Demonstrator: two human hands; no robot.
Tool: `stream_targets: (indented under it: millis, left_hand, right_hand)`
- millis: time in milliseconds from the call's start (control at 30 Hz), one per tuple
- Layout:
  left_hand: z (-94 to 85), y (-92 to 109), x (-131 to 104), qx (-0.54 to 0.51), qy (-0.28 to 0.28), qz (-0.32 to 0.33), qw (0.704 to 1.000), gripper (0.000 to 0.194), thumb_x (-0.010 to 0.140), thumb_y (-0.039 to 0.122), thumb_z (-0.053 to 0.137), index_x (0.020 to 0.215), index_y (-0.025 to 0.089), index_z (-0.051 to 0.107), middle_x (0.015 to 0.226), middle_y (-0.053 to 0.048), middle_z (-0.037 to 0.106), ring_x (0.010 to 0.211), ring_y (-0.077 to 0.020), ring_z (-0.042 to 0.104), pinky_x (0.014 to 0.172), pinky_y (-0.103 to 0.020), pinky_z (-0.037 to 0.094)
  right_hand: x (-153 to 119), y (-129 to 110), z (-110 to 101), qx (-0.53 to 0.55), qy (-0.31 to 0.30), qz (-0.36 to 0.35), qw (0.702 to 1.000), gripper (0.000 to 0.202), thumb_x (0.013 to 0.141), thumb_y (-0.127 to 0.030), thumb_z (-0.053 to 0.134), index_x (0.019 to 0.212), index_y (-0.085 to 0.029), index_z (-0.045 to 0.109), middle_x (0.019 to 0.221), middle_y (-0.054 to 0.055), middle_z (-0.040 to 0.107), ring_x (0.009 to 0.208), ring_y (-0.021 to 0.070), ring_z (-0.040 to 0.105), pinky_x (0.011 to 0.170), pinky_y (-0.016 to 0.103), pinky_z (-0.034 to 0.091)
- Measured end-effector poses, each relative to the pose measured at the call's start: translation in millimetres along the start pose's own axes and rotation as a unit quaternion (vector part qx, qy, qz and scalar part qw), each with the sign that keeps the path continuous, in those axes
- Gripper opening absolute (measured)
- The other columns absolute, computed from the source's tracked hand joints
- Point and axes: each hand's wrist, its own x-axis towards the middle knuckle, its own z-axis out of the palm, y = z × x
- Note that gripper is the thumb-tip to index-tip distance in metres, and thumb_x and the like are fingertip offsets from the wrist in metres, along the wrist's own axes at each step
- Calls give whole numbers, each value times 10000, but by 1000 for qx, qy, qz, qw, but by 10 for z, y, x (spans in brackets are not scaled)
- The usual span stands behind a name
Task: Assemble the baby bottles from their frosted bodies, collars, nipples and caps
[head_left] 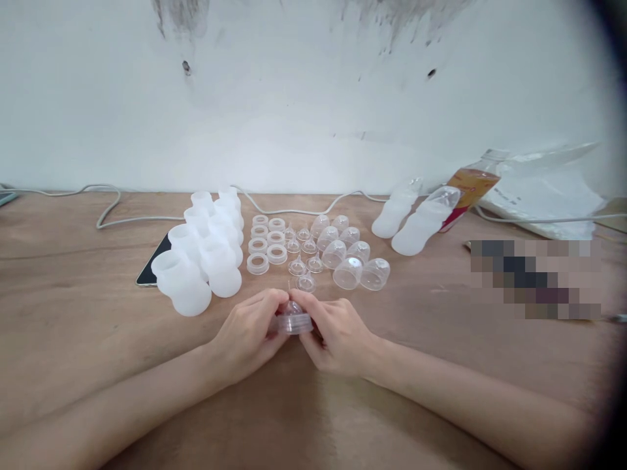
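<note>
Gripping the clear ring between them, left hand (251,333) and right hand (341,334) have bare tabletop (161,405) either side.

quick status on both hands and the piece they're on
Left hand and right hand both gripping clear ring with teat. Loose teats just beyond the fingers. Nothing seen between hands and piece.

Frosted, smooth plastic on the white bottles (191,290) at left; the rings (257,263) next to them, translucent plastic. Clear, glossy plastic on the domed caps (347,273) at right. Brown tabletop (88,307), wood-look, softly shiny. The far-right bag (543,186) looks like thin, crinkled plastic, though it's blurry there.
</note>
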Motion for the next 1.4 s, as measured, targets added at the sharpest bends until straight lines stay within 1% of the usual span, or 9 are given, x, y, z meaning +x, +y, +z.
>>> stream_targets:
  millis: [167, 300, 467, 633, 700, 867, 1067, 1233, 1400]
  left_hand:
    - [1, -18, 57, 20, -8, -26, 999, 165, 736, 96, 440, 816, 203, 343, 695, 43, 516, 575, -88, 510, 525, -177, 384]
    - [2, -54, 41, 87, 9, -45, 995, 188, 739, 111, 440, 872, 201, 343, 725, 30, 535, 612, -113, 545, 525, -192, 401]
    - [-17, 58, 27, 190, 14, 8, 982, 145, 784, 194, 449, 905, 180, 369, 809, -26, 581, 719, -165, 576, 581, -250, 445]
    - [-411, 441, 101, 260, -42, 11, 965, 528, 700, 380, 596, 1114, 160, 353, 995, -73, 561, 907, -219, 537, 688, -312, 464]
    - [-631, 479, 157, 302, 10, 18, 953, 545, 727, 391, 570, 1163, 162, 337, 1094, -92, 517, 1000, -232, 494, 796, -345, 430]
    - [-856, 123, 251, 449, 70, -68, 888, 546, 731, 452, 536, 1119, 86, 417, 1121, -202, 459, 1093, -380, 366, 880, -511, 276]
    - [-716, -55, 194, 525, 26, -57, 849, 516, 714, 434, 552, 1074, 78, 454, 921, -172, 528, 1023, -350, 426, 914, -526, 229]
    - [-756, 137, 218, 493, 64, -13, 868, 482, 704, 387, 579, 1068, 106, 433, 943, -161, 538, 1026, -338, 437, 950, -534, 184]
    - [-584, 198, 187, 228, 61, 9, 972, 517, 723, 292, 585, 1149, 162, 323, 1041, -89, 512, 943, -204, 513, 830, -349, 419]
  right_hand:
    - [44, 3, -5, 58, -40, 78, 994, 481, 717, -122, 386, 1174, -154, 238, 726, -9, 588, 466, 90, 464, 459, 202, 327]
    - [80, -19, -60, 135, -67, 124, 981, 529, 821, -300, 393, 1272, -121, 182, 769, 22, 576, 554, 113, 504, 536, 234, 379]
    - [65, -56, -77, 125, -60, 156, 978, 381, 849, -406, 378, 1123, -168, 493, 784, 51, 592, 649, 144, 524, 603, 268, 392]
    - [-11, -41, -126, 315, -42, 163, 934, 419, 842, -361, 416, 1210, -163, 411, 619, -5, 523, 521, 99, 489, 498, 219, 390]
    - [-20, -24, -147, 373, -22, 197, 907, 390, 847, -358, 406, 1184, -162, 404, 675, 5, 528, 515, 88, 498, 471, 208, 382]
    - [13, 24, -130, 432, 28, 245, 867, 298, 844, -374, 413, 1089, -210, 372, 997, 63, 485, 551, 73, 533, 390, 188, 335]
    - [3, 40, -120, 428, 16, 245, 870, 281, 844, -372, 424, 1064, -209, 357, 775, 1, 472, 555, 85, 537, 390, 176, 327]
    - [17, 37, -133, 453, 17, 252, 855, 292, 837, -383, 429, 1049, -198, 353, 852, 27, 485, 546, 77, 534, 373, 171, 321]
    - [20, 54, -134, 491, 46, 261, 830, 254, 842, -379, 422, 995, -188, 352, 986, 74, 509, 535, 59, 531, 383, 166, 333]
